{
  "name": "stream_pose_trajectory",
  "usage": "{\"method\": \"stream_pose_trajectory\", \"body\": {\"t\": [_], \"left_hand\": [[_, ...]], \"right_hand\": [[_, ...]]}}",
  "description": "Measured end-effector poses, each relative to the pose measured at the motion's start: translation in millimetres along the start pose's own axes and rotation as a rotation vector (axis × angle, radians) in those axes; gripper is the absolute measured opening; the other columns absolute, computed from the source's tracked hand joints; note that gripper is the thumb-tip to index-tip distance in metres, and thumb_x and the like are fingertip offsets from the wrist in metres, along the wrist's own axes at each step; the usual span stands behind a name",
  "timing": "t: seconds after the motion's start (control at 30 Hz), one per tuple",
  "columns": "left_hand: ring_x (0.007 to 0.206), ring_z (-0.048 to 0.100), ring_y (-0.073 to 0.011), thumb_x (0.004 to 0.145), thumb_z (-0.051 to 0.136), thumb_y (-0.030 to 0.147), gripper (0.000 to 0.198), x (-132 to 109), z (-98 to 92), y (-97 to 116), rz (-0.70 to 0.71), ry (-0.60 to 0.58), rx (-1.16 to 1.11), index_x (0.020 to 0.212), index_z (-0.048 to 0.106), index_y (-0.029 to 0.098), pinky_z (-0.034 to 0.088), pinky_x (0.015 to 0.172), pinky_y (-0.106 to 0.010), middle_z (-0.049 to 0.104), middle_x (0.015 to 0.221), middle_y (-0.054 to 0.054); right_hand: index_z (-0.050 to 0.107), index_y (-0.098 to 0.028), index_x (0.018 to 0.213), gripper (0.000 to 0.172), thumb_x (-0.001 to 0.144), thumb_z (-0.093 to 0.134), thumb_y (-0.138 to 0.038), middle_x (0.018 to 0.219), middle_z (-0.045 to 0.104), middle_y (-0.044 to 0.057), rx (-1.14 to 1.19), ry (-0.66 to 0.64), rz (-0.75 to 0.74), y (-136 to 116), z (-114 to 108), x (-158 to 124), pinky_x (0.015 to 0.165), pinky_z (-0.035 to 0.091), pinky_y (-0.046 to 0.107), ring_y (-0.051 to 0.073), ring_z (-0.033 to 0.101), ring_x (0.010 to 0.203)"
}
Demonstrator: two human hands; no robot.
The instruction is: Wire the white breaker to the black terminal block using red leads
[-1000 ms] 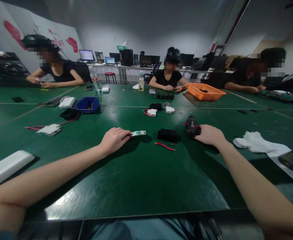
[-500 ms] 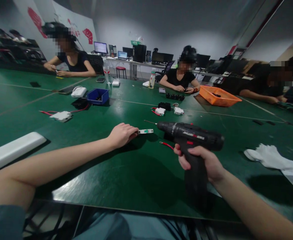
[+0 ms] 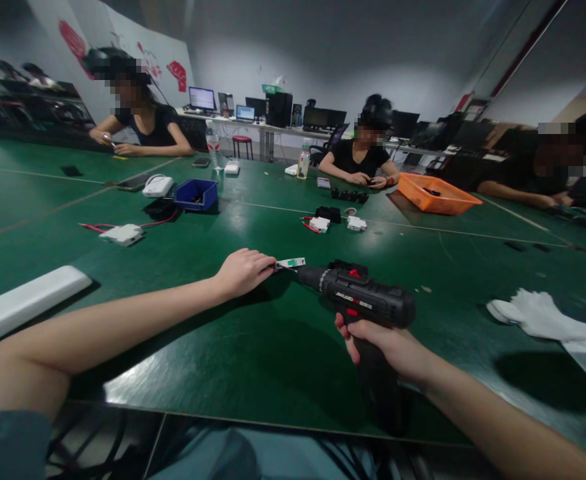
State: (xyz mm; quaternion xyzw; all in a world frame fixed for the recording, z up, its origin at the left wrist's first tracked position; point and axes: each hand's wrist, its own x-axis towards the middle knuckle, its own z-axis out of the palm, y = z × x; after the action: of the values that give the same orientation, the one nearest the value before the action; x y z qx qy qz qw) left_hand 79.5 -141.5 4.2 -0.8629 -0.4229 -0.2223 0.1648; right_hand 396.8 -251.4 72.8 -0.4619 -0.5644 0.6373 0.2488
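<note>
Left of the drill [image 3: 370,299] in the right hand [image 3: 390,347] is the breaker [image 3: 297,262] in the left hand [image 3: 243,273], with a bin [image 3: 189,203] beyond, farther left on the table [image 3: 253,380], a basket [image 3: 430,204] toward its far edge, and a glove [image 3: 543,315] rightward.

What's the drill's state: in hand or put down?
In hand: the right grip is closed around the black drill; its bit points toward the white module, contact unclear.
</note>
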Motion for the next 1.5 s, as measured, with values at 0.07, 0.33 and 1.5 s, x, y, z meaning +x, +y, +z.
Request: {"method": "stream_pose_trajectory", "body": {"t": [0.07,0.33,1.5], "left_hand": [[0.082,0.068,-0.0184,0.098,0.052,0.037,0.027,0.2,-0.4,0.4,0.001,0.002,-0.003,0.108,0.072,0.021,0.046,0.072,-0.031,0.076,0.095,-0.005],[0.085,0.069,-0.0195,0.098,0.051,0.036,0.028,0.0,0.3,-2.6,-0.045,-0.03,-0.108,0.11,0.071,0.021,0.048,0.074,-0.03,0.076,0.098,-0.005],[0.086,0.066,-0.0173,0.093,0.055,0.044,0.031,2.0,-1.7,-3.3,0.006,-0.166,-0.49,0.108,0.068,0.02,0.051,0.077,-0.029,0.072,0.1,-0.005]], "right_hand": [[0.065,-0.016,0.095,0.031,0.08,0.064,-0.043,0.065,0.062,0.002,-0.006,0.006,0.0,0.1,0.4,0.0,0.058,0.039,0.027,0.013,0.054,0.056],[0.067,-0.015,0.104,0.036,0.084,0.065,-0.044,0.064,0.064,0.002,-0.018,-0.051,-0.124,-4.3,-14.2,-1.7,0.063,0.043,0.029,0.015,0.057,0.062],[0.065,-0.016,0.105,0.023,0.093,0.049,-0.026,0.108,0.063,0.013,-1.367,0.622,-0.558,-0.4,-103.0,39.2,0.086,0.05,0.038,0.026,0.062,0.097]]}}
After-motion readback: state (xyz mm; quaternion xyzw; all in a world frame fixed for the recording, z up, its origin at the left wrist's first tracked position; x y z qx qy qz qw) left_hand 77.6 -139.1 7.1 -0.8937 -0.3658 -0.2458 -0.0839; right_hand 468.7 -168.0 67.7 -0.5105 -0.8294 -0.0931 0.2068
